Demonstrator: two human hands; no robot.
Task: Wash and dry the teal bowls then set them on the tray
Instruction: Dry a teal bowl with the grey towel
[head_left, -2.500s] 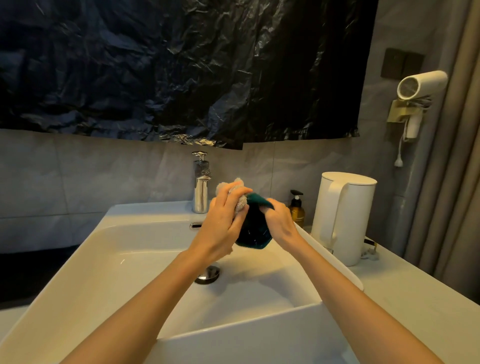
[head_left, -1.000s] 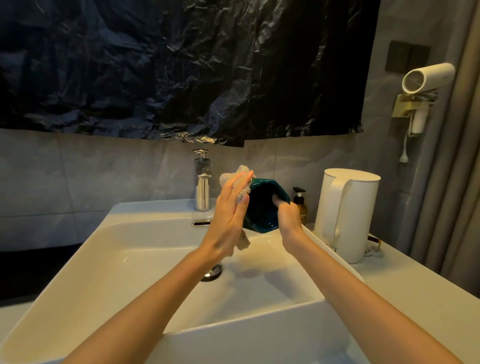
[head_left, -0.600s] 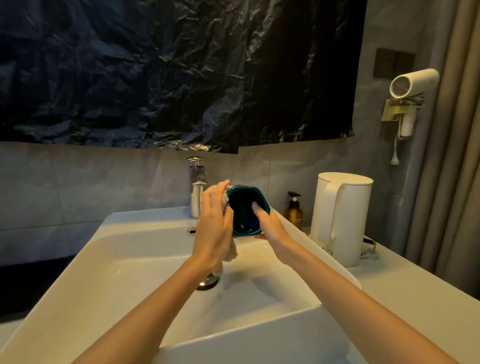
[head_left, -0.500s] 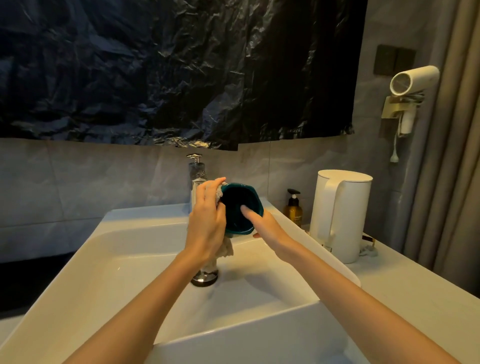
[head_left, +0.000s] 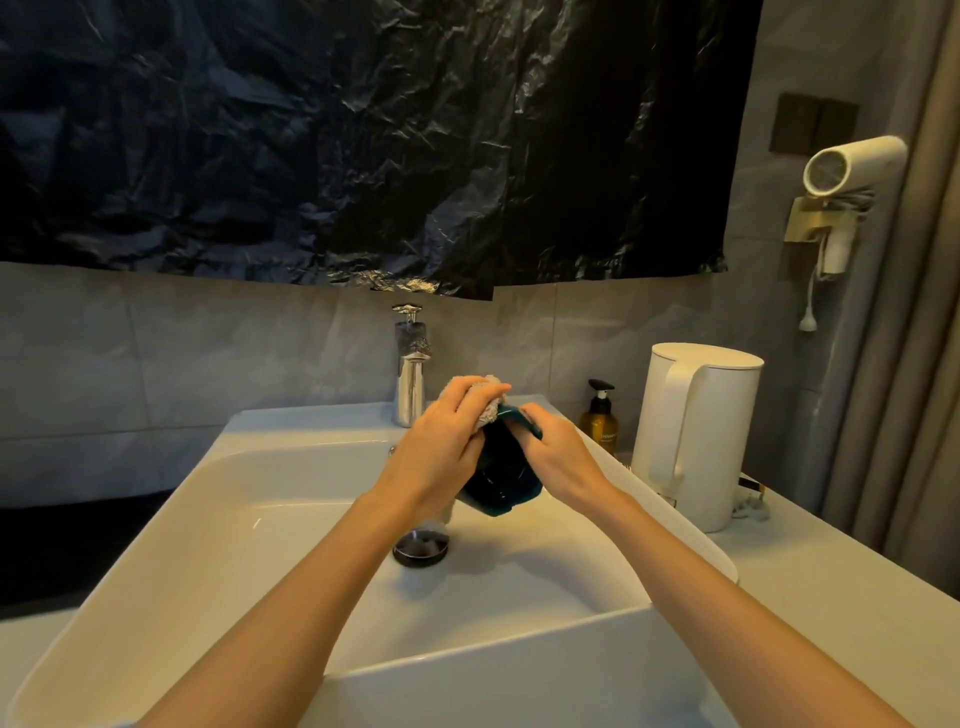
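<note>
Over the white sink (head_left: 291, 499) I hold one teal bowl (head_left: 500, 480), tipped on its side with its base towards me. My right hand (head_left: 558, 460) grips the bowl's rim from the right. My left hand (head_left: 441, 449) holds a pale cloth (head_left: 485, 402) and presses it over the bowl's upper left edge. A tail of the cloth hangs down below my left hand. The bowl's inside is hidden from me. No tray and no other bowl are in view.
A chrome tap (head_left: 410, 374) stands behind the basin and a drain plug (head_left: 421, 548) sits in its floor. On the counter to the right are an amber pump bottle (head_left: 600, 421) and a white kettle (head_left: 693, 431). A hairdryer (head_left: 847, 169) hangs on the right wall.
The bowl has turned from showing its open inside to showing its base, and it has dropped lower over the basin. My left hand with the cloth now lies over the rim.
</note>
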